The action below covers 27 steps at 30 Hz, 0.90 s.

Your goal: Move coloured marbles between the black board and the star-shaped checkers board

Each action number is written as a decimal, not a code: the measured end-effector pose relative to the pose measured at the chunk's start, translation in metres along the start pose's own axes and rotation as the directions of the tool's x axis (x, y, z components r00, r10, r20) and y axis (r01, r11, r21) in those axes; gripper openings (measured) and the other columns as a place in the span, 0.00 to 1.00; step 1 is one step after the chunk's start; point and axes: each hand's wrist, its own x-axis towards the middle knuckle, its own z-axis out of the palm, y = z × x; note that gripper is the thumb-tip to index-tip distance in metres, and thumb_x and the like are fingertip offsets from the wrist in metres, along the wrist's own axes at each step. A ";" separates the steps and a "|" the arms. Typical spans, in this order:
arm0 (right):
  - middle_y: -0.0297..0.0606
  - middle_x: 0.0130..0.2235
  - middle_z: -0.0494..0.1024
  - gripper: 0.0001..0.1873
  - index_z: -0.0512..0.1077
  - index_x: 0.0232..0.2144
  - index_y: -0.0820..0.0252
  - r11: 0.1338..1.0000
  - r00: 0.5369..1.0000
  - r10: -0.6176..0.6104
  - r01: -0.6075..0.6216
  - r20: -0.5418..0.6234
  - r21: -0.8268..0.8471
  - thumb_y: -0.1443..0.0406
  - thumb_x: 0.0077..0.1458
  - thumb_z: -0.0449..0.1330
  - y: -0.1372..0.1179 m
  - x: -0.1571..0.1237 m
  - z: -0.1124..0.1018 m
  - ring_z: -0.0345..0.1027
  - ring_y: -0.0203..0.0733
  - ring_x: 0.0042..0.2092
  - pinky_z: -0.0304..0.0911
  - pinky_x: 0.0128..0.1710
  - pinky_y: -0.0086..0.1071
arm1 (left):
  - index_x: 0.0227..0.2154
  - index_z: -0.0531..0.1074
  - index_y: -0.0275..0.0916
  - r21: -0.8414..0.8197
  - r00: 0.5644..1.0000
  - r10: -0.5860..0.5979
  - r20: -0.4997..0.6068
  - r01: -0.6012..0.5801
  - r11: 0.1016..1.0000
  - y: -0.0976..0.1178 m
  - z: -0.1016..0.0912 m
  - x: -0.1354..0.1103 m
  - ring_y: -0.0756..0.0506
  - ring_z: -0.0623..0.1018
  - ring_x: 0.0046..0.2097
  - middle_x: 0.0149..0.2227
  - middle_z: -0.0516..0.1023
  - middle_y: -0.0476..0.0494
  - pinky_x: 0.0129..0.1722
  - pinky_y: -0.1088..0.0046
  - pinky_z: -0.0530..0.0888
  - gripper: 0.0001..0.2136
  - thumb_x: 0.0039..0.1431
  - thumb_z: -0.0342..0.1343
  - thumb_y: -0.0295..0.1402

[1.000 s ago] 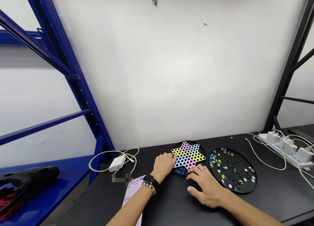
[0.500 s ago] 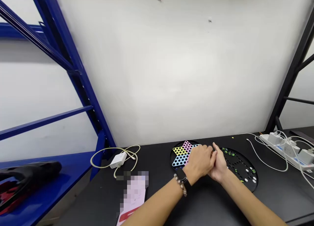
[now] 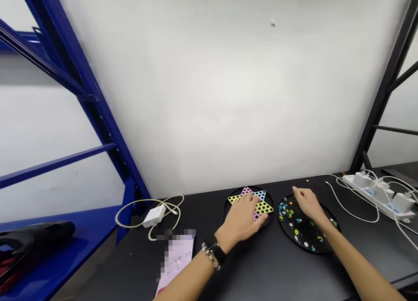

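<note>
My left hand (image 3: 243, 216), with a black watch and a bead bracelet at its wrist, lies over the star-shaped Chinese checkers board (image 3: 266, 209). Its fingers are stretched out and its thumb stands apart. Pink, blue and yellow points of the board show around the hand, with rows of black holes. Over the upper part of a round black tray (image 3: 302, 244) is my right hand (image 3: 308, 203), fingers curled in and thumb side up. Whatever it may hold is hidden. Glass marbles (image 3: 286, 210) in blue, green, yellow and white are scattered in this tray.
A phone (image 3: 178, 257) showing a timer lies left of my left forearm. Behind it is a white charger (image 3: 154, 215) with a looped cable. At the right a power strip (image 3: 379, 196) carries several plugs and trailing cables. A white wall (image 3: 225, 96) closes off the back.
My hands were together between the board and the tray. Now they are apart, the left over the board and the right over the tray. More marbles are visible in the tray.
</note>
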 end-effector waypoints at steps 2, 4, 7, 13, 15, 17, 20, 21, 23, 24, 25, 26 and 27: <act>0.32 0.19 0.64 0.22 0.58 0.17 0.57 0.903 1.000 -0.024 0.027 0.012 -0.429 0.54 0.60 0.51 0.011 -0.002 -0.013 0.55 0.36 0.22 0.47 0.25 0.31 | 0.49 0.69 0.41 0.059 0.988 -0.089 0.122 0.083 0.995 -0.021 0.008 -0.015 0.35 0.70 0.53 0.51 0.71 0.37 0.51 0.59 0.67 0.21 0.61 0.51 0.50; 0.36 0.25 0.71 0.18 0.63 0.21 0.56 0.782 0.998 -0.001 0.044 0.069 -0.622 0.57 0.61 0.50 0.018 -0.006 -0.018 0.62 0.40 0.27 0.50 0.27 0.32 | 0.51 0.69 0.42 0.083 0.981 -0.158 0.109 0.149 0.985 -0.035 0.015 -0.028 0.35 0.70 0.53 0.52 0.70 0.38 0.50 0.58 0.68 0.24 0.60 0.51 0.53; 0.42 0.35 0.75 0.14 0.68 0.29 0.56 0.678 0.995 -0.060 0.102 0.083 -0.728 0.57 0.62 0.48 0.017 -0.012 -0.016 0.68 0.48 0.37 0.55 0.32 0.35 | 0.50 0.69 0.43 0.112 0.977 -0.202 0.064 0.194 0.975 -0.045 0.018 -0.036 0.37 0.71 0.52 0.52 0.71 0.39 0.49 0.60 0.67 0.23 0.60 0.51 0.53; 0.47 0.52 0.72 0.20 0.69 0.48 0.57 0.671 0.944 -0.261 0.327 0.200 -0.665 0.53 0.64 0.47 -0.015 -0.026 0.015 0.64 0.54 0.52 0.59 0.46 0.45 | 0.44 0.72 0.42 0.156 0.965 -0.253 0.074 0.240 0.958 -0.061 0.007 -0.030 0.39 0.73 0.49 0.47 0.73 0.41 0.46 0.63 0.68 0.19 0.60 0.53 0.50; 0.45 0.57 0.69 0.21 0.66 0.53 0.55 0.670 0.875 -0.339 0.483 0.346 -0.564 0.53 0.64 0.47 -0.026 -0.035 0.032 0.60 0.52 0.56 0.56 0.52 0.46 | 0.44 0.72 0.41 0.174 0.954 -0.289 0.083 0.272 0.946 -0.068 0.005 -0.029 0.38 0.73 0.49 0.46 0.74 0.40 0.46 0.63 0.69 0.19 0.60 0.53 0.50; 0.45 0.58 0.67 0.22 0.65 0.55 0.54 0.639 0.803 -0.377 0.587 0.462 -0.497 0.53 0.63 0.50 -0.035 -0.046 0.047 0.58 0.52 0.58 0.54 0.55 0.47 | 0.45 0.72 0.39 0.193 0.944 -0.313 0.103 0.289 0.938 -0.075 0.005 -0.030 0.37 0.74 0.50 0.47 0.74 0.38 0.46 0.63 0.69 0.20 0.60 0.52 0.50; 0.46 0.54 0.70 0.22 0.67 0.53 0.55 0.602 0.767 -0.374 0.628 0.521 -0.493 0.53 0.60 0.54 -0.045 -0.061 0.063 0.61 0.54 0.54 0.55 0.53 0.49 | 0.47 0.72 0.37 0.224 0.934 -0.328 0.138 0.294 0.929 -0.079 0.008 -0.029 0.36 0.74 0.49 0.47 0.73 0.36 0.46 0.61 0.71 0.21 0.62 0.48 0.48; 0.46 0.52 0.71 0.22 0.68 0.52 0.55 0.595 0.768 -0.375 0.629 0.520 -0.500 0.53 0.59 0.55 -0.047 -0.065 0.065 0.61 0.53 0.52 0.55 0.51 0.49 | 0.48 0.71 0.36 0.238 0.929 -0.340 0.146 0.301 0.923 -0.079 0.010 -0.027 0.36 0.75 0.49 0.47 0.74 0.35 0.46 0.61 0.71 0.21 0.63 0.46 0.48; 0.45 0.48 0.72 0.20 0.69 0.51 0.55 0.586 0.763 -0.390 0.638 0.516 -0.500 0.53 0.59 0.55 -0.051 -0.072 0.068 0.62 0.53 0.49 0.56 0.49 0.47 | 0.49 0.70 0.34 0.278 0.914 -0.381 0.140 0.333 0.901 -0.077 0.014 -0.022 0.36 0.76 0.47 0.47 0.74 0.33 0.45 0.61 0.72 0.21 0.65 0.43 0.46; 0.44 0.47 0.72 0.20 0.69 0.50 0.54 0.584 0.757 -0.398 0.645 0.519 -0.492 0.53 0.59 0.55 -0.052 -0.074 0.068 0.61 0.52 0.49 0.57 0.49 0.47 | 0.49 0.70 0.33 0.297 0.905 -0.404 0.129 0.354 0.887 -0.075 0.017 -0.019 0.36 0.77 0.46 0.47 0.74 0.32 0.44 0.61 0.72 0.21 0.66 0.42 0.44; 0.44 0.47 0.71 0.20 0.69 0.50 0.54 0.584 0.751 -0.405 0.651 0.522 -0.484 0.53 0.59 0.55 -0.053 -0.077 0.068 0.61 0.52 0.49 0.57 0.49 0.46 | 0.49 0.69 0.31 0.312 0.898 -0.423 0.118 0.371 0.875 -0.072 0.020 -0.016 0.36 0.78 0.46 0.46 0.74 0.30 0.43 0.61 0.73 0.21 0.67 0.41 0.43; 0.44 0.47 0.71 0.20 0.69 0.50 0.54 0.584 0.746 -0.410 0.656 0.525 -0.477 0.53 0.59 0.56 -0.053 -0.078 0.068 0.60 0.52 0.49 0.57 0.49 0.46 | 0.50 0.69 0.30 0.321 0.893 -0.436 0.110 0.383 0.866 -0.070 0.023 -0.013 0.35 0.78 0.45 0.46 0.74 0.29 0.42 0.62 0.73 0.21 0.68 0.40 0.41; 0.43 0.47 0.71 0.20 0.69 0.50 0.53 0.585 0.744 -0.412 0.658 0.526 -0.474 0.52 0.58 0.56 -0.053 -0.079 0.068 0.60 0.52 0.49 0.57 0.49 0.46 | 0.50 0.68 0.29 0.325 0.892 -0.440 0.106 0.387 0.863 -0.068 0.025 -0.010 0.35 0.78 0.45 0.45 0.74 0.28 0.41 0.62 0.73 0.21 0.68 0.39 0.40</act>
